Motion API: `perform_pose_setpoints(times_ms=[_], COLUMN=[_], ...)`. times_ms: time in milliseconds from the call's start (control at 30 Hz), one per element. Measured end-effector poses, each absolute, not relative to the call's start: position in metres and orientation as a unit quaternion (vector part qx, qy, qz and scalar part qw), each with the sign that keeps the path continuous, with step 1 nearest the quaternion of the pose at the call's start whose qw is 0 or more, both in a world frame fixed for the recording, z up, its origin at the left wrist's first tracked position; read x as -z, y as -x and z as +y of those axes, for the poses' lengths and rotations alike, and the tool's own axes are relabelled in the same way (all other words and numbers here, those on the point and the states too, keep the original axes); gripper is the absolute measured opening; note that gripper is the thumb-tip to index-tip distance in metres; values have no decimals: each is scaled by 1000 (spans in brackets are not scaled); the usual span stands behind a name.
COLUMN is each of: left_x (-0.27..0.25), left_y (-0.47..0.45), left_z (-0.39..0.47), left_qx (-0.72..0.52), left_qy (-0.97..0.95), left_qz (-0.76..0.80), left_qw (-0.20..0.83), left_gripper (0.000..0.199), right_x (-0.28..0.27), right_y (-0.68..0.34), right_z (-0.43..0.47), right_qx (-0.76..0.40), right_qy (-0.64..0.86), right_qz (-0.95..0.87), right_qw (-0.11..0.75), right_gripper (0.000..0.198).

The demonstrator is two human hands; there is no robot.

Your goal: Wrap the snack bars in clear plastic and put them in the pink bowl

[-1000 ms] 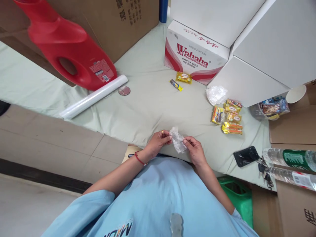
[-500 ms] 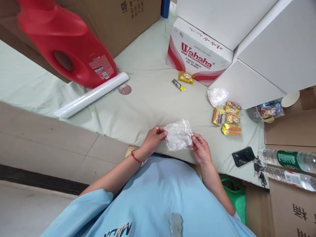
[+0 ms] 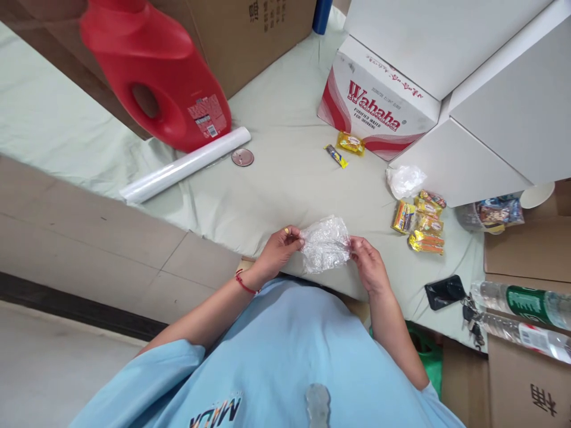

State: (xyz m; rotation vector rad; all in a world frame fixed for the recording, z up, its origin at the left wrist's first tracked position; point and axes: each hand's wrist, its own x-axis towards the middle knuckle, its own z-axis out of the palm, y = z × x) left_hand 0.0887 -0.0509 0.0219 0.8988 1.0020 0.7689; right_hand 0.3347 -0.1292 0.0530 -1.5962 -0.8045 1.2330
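Observation:
A crinkled sheet of clear plastic film is stretched between my two hands, just above the near edge of the cloth-covered table. My left hand pinches its left side between thumb and fingers. On the other side, the fingertips of my right hand are closed on the right edge. To the right lie several small wrapped snacks in yellow and orange packs, with a crumpled clump of clear plastic just behind them.
A white plastic roll lies before a red jug, beside a round disc. Two snacks sit by the Wahaha carton. A black phone, keys and two bottles are at right.
The whole scene has shifted a little to the right in view as the head turned. Both hands still hold the film, which looks much the same.

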Motion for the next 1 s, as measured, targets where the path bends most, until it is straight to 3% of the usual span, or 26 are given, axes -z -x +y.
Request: perform_pose_setpoints(times_ms=[233, 400, 667, 800, 867, 933, 1000], left_x=[-41, -50, -41, -41, -45, -49, -52], left_y=[-95, -105, -121, -130, -133, -136, -140], left_z=[-54, -51, -47, -53, -58, -64, -69], left_qx=[-297, -296, -307, -361, -401, -409, -378], left_qy=[-477, -518, -574, -605, -599, -592, -587], left_qz=[363, 362, 399, 479, 516, 519, 485], left_qw=[743, 716, 645, 524, 463, 463, 526], left_gripper=[24, 22, 16, 36, 36, 19, 20], right_x=[-71, -89, -86, -77, -73, -70, -70], right_y=[-353, -359, -364, -364, -362, -358, -353], right_z=[-108, -104, -117, -123, -125, -126, -127], right_qx=[-418, -545, -626, -640, -625, -611, -605], right_qy=[672, 592, 562, 565, 579, 586, 584], right_qz=[-402, -484, -428, -358, -311, -279, -268], right_qw=[459, 344, 332, 378, 421, 453, 470], right_gripper=[46, 36, 36, 40, 42, 43, 42])
